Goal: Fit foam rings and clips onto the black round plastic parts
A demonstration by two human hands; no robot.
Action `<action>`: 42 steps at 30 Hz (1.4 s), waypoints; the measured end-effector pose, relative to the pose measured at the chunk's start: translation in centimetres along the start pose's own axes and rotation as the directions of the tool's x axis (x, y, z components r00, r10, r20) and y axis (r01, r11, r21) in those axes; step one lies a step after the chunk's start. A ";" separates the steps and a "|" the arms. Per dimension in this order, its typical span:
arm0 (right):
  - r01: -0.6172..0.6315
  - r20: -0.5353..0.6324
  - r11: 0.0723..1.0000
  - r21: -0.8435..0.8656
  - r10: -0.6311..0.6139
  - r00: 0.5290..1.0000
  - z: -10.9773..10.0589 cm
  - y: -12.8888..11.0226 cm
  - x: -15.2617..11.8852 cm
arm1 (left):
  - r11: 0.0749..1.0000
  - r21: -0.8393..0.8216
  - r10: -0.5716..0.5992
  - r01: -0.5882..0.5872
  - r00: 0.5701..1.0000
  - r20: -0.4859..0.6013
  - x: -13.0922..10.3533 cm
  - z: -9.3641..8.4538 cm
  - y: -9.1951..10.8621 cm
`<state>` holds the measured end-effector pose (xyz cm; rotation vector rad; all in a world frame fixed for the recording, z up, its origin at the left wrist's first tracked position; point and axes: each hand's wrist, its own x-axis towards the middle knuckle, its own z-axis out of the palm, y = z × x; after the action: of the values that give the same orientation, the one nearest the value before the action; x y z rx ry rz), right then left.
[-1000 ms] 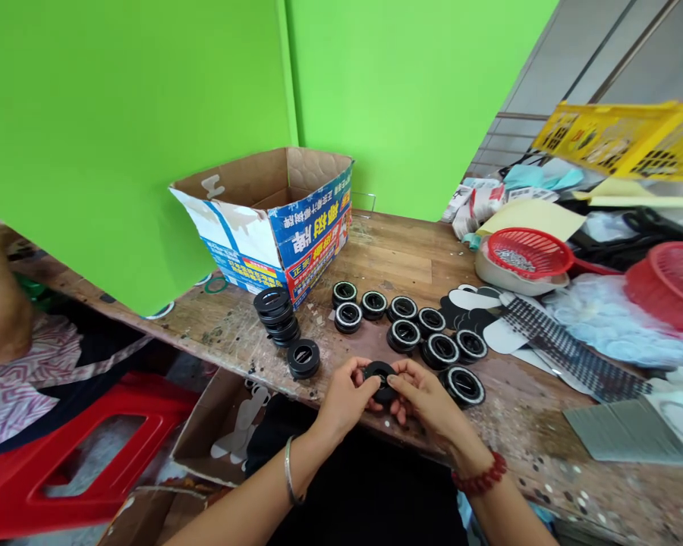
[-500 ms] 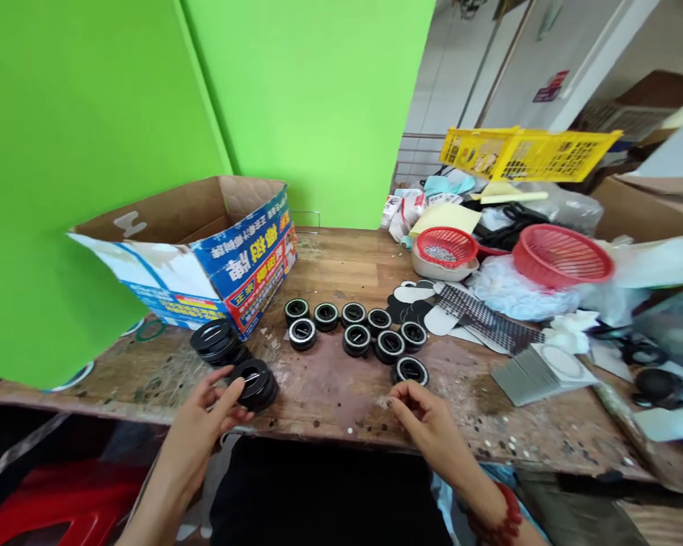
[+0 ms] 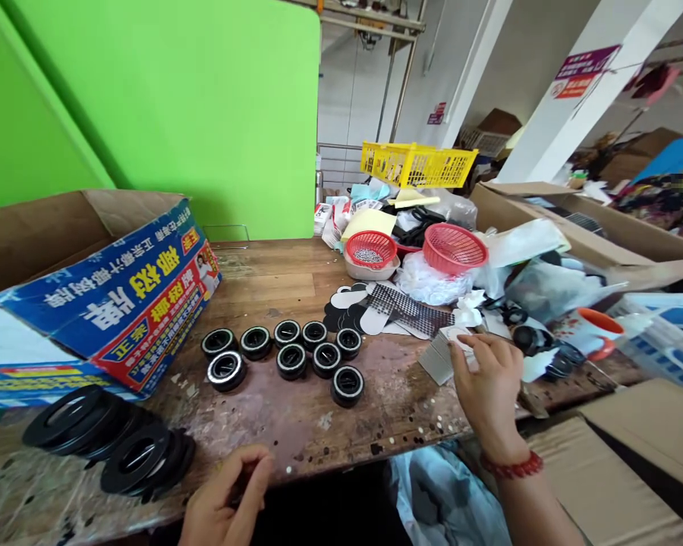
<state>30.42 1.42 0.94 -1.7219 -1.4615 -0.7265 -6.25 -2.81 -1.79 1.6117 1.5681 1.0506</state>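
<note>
My right hand [image 3: 488, 379] reaches to the stack of thin square grey sheets [image 3: 437, 359] on the right. Its thumb and fingertips meet at the white top sheet, and whatever is between them is too small to make out. My left hand [image 3: 231, 493] hovers by the table's front edge, fingers curled toward the thumb, with nothing visible in it. In front of it lie several round black pieces [image 3: 347, 387] with pale rims and a silver bar across the middle. Stacks of larger black rings [image 3: 136, 459] lean over at the left.
A blue printed cardboard box [image 3: 148, 288] stands at left before a green panel [image 3: 205, 114]. Behind the sheets are dark and white oval cutouts [image 3: 347, 311], a small red basket [image 3: 369, 250], a pink basket [image 3: 455, 250] and a yellow crate [image 3: 415, 163]. A mug [image 3: 589, 334] sits far right.
The view has swung to the right. My right hand has gone from beside the nearest round piece to the sheet stack. My left hand has come away from the black rings.
</note>
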 end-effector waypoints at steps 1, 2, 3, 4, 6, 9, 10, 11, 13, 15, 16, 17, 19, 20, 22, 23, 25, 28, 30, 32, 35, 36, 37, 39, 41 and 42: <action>-0.008 0.003 1.000 -0.012 0.008 1.000 0.0 0.7 0.0 | 1.000 -0.013 -0.012 0.012 1.000 0.025 0.2 0.5 0.2; -0.008 -0.004 1.000 -0.003 0.008 1.000 0.1 1.0 0.0 | 0.999 -0.028 -0.027 0.029 0.998 0.048 0.5 1.0 0.3; 0.000 -0.021 1.000 0.022 0.000 1.000 0.1 1.0 -0.1 | 0.998 -0.039 -0.038 0.041 0.996 0.075 0.7 1.5 0.4; 0.017 -0.040 0.998 0.065 -0.014 0.999 0.2 0.7 -0.3 | 0.998 -0.043 -0.041 0.046 0.994 0.103 0.9 1.9 0.3; 0.057 -0.036 0.979 0.194 -0.051 0.998 0.7 -0.8 -0.8 | 0.999 -0.031 -0.026 0.030 0.991 0.131 1.3 2.6 0.1; 0.073 0.125 0.911 0.406 -0.135 0.983 2.5 -3.5 -1.9 | 1.000 0.011 0.013 -0.014 0.993 0.116 2.0 3.4 -0.6; 0.057 0.187 0.891 0.450 -0.156 0.970 3.4 -4.3 -2.2 | 0.999 0.030 0.030 -0.033 0.995 0.098 2.2 3.5 -0.8; 0.033 0.244 0.879 0.475 -0.168 0.955 4.3 -4.8 -2.5 | 0.997 0.049 0.053 -0.057 0.995 0.080 2.4 3.6 -1.0; -0.020 0.355 0.893 0.450 -0.158 0.922 6.1 -5.4 -2.8 | 0.990 0.086 0.104 -0.108 0.994 0.046 2.8 3.7 -1.3; -0.060 0.452 0.925 0.375 -0.125 0.883 7.8 -5.5 -2.7 | 0.983 0.107 0.148 -0.150 0.989 0.028 3.0 3.7 -1.6; -0.072 0.488 0.940 0.333 -0.107 0.866 8.6 -5.5 -2.5 | 0.979 0.112 0.165 -0.167 0.986 0.028 3.1 3.8 -1.7; -0.077 0.513 0.952 0.295 -0.090 0.853 9.4 -5.5 -2.3 | 0.976 0.116 0.180 -0.183 0.983 0.033 3.1 3.8 -1.8; -0.081 0.541 0.968 0.236 -0.061 0.839 10.7 -5.5 -1.6 | 0.972 0.116 0.200 -0.203 0.979 0.038 3.1 4.0 -2.0; -0.080 0.554 0.976 0.202 -0.047 0.831 11.3 -5.5 -1.2 | 0.973 0.112 0.199 -0.202 0.979 0.035 3.1 4.1 -2.1; -0.070 0.580 0.989 0.130 -0.018 0.815 12.4 -5.7 -0.5 | 0.978 0.100 0.180 -0.181 0.983 0.020 3.2 4.2 -2.1; -0.064 0.590 0.994 0.094 -0.004 0.807 12.8 -5.8 -0.2 | 0.981 0.094 0.169 -0.170 0.985 0.011 3.2 4.2 -2.1; -0.046 0.609 0.999 0.028 0.019 0.793 13.4 -6.0 0.5 | 0.984 0.082 0.156 -0.156 0.988 0.008 3.2 4.2 -2.1; -0.012 0.646 0.999 -0.045 0.038 0.762 13.8 -6.3 1.2 | 0.984 0.077 0.162 -0.162 0.987 0.015 3.2 4.2 -2.1; 0.009 0.670 0.997 -0.078 0.046 0.741 13.8 -6.5 1.5 | 0.980 0.078 0.183 -0.184 0.983 0.011 3.1 4.3 -2.4; 0.025 0.686 0.995 -0.101 0.051 0.725 13.8 -6.7 1.9 | 0.974 0.078 0.214 -0.213 0.977 -0.003 3.1 4.4 -2.7; 0.033 0.690 0.992 -0.125 0.063 0.721 13.6 -6.9 2.4 | 0.966 0.078 0.249 -0.247 0.968 -0.015 3.1 4.5 -3.2; 0.028 0.684 0.991 -0.135 0.072 0.726 13.4 -6.9 2.7 | 0.964 0.078 0.255 -0.253 0.967 -0.016 3.1 4.5 -3.3; 0.021 0.674 0.989 -0.144 0.083 0.734 13.2 -6.9 2.9 | 0.963 0.074 0.261 -0.260 0.965 -0.016 3.1 4.5 -3.3; -0.002 0.636 0.986 -0.165 0.108 0.764 12.4 -6.8 3.4 | 0.962 0.063 0.265 -0.264 0.964 -0.017 3.1 4.5 -3.4; -0.020 0.576 0.983 -0.180 0.122 0.809 11.0 -6.5 3.9 | 0.966 0.050 0.253 -0.252 0.967 -0.015 3.0 4.5 -3.4; -0.043 0.513 0.986 -0.160 0.120 0.850 10.2 -6.5 4.1 | 0.970 0.041 0.242 -0.241 0.970 -0.015 3.0 4.5 -3.4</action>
<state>24.36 12.53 -0.23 -2.1977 -1.7062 -0.3276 -3.99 0.80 -6.53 1.8601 1.4373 1.1711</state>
